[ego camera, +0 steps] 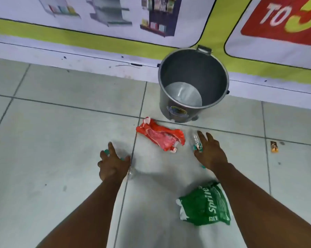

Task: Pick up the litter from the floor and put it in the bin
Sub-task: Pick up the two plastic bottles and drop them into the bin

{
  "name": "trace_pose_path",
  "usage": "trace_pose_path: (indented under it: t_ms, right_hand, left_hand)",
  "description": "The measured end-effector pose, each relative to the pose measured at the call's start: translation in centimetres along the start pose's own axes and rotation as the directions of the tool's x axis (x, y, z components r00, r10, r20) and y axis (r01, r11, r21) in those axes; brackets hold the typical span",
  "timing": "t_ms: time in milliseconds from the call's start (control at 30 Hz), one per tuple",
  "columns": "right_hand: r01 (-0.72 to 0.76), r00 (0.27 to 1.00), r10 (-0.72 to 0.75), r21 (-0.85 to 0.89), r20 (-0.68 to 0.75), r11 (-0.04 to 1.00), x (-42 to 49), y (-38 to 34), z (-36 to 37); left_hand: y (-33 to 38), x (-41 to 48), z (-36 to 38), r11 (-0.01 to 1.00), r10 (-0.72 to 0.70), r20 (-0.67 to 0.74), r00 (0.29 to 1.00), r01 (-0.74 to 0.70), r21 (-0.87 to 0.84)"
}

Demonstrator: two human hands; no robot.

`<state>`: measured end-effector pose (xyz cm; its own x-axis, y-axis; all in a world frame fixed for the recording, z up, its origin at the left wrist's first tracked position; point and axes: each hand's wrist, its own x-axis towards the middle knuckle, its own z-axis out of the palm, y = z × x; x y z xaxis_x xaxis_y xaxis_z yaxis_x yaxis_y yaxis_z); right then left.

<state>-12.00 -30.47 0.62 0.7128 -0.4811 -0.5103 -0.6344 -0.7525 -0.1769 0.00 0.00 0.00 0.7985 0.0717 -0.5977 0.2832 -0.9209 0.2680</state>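
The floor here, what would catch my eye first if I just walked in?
Probably the bright litter: a crumpled red wrapper lying just in front of the grey bin, and a green Sprite wrapper nearer the person. Both bare hands, left hand and right hand, reach down over the tiles.

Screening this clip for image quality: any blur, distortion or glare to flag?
Head view: soft throughout, banner lettering smeared; wide-angle bend curves the wall line and tile joints; faint sheen inside the bin; soft shadows under both hands, left and right; no harsh glare.

Left hand (113, 164) lowered, fingers spread, right hand (211, 152) likewise
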Motion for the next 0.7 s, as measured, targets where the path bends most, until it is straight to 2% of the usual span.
trace_pose_path:
  t_ms: [167, 367, 567, 700]
  right_hand:
    - [-0.094, 0.996, 0.094, 0.002, -0.002, 0.996, 2.3, 0.0, 3.1]
    - [-0.124, 0.989, 0.128, 0.056, -0.068, 0.991, 1.5, -0.1, 2.6]
    - [-0.107, 0.987, 0.121, 0.134, -0.105, 0.985, -4.9, -0.1, -3.5]
    - [-0.117, 0.977, 0.159, 0.266, -0.143, 0.957, -9.0, -0.4, -9.9]
  left_hand:
    - [-1.1, 1.9, 3.0, 0.998, -0.059, -0.04, 0.997, 0.059, -0.011]
    - [-2.4, 2.2, 2.6, 0.998, -0.019, -0.06, 0.998, 0.015, -0.067]
    - [0.9, -2.8, -4.5, 0.98, 0.201, -0.108, 0.974, -0.198, 0.035]
    - [7.0, -6.2, -11.2, 0.923, 0.384, -0.144, 0.912, -0.383, 0.03]
